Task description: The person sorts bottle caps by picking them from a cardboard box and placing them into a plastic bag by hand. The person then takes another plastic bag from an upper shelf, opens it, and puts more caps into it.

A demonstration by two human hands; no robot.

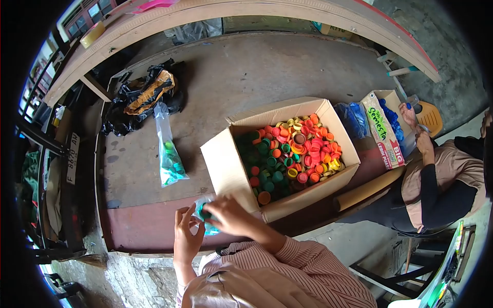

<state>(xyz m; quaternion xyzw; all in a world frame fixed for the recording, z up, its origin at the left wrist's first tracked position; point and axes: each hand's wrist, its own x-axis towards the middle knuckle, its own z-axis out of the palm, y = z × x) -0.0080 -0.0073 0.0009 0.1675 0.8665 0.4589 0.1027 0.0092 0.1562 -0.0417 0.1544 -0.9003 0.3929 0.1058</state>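
Note:
At the near edge of the table, my left hand pinches the rim of a small clear plastic bag with bluish-green caps inside. My right hand is curled at the mouth of this bag, its fingers slightly blurred, with a dark green bottle cap at the fingertips. Just beyond my right hand stands an open cardboard box full of loose bottle caps in red, orange, yellow and green. A filled clear bag of green caps lies farther off to the left.
A crumpled black plastic bag lies at the back left. To the right are a blue plastic bundle and a printed carton holding blue caps. Another person's hands work beside it. A wooden shelf spans the far side.

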